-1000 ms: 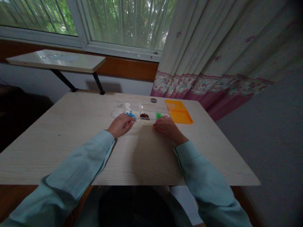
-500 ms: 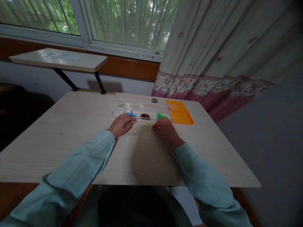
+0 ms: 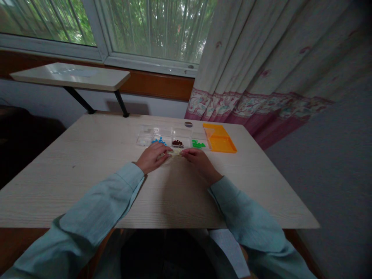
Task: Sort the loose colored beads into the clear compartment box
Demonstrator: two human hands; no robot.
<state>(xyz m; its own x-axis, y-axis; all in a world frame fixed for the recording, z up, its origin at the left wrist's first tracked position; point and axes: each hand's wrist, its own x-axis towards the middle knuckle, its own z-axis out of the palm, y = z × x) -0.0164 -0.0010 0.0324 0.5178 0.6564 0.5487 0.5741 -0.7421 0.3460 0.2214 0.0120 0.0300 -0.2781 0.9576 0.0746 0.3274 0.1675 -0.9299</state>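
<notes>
A small heap of pale yellow beads (image 3: 174, 152) lies on the wooden table (image 3: 87, 162), just in front of a clear compartment box (image 3: 145, 136). My left hand (image 3: 152, 157) rests on the table with its fingers curled together, and their tips press against the left side of the heap. My right hand (image 3: 196, 159) mirrors it from the right, fingers closed and touching the heap. The box holds blue beads (image 3: 158, 141), dark brown beads (image 3: 177, 143) and green beads (image 3: 198, 145) in separate compartments. Part of the heap is hidden under my fingers.
An orange lid or tray (image 3: 219, 142) lies right of the clear box. A small dark round thing (image 3: 188, 124) sits behind the box. A white side table (image 3: 72, 75) stands under the window. A curtain (image 3: 261, 77) hangs at the right.
Both hands have slid toward each other, closing the gap around the pale beads. The right hand has moved left off the green compartment, which now shows.
</notes>
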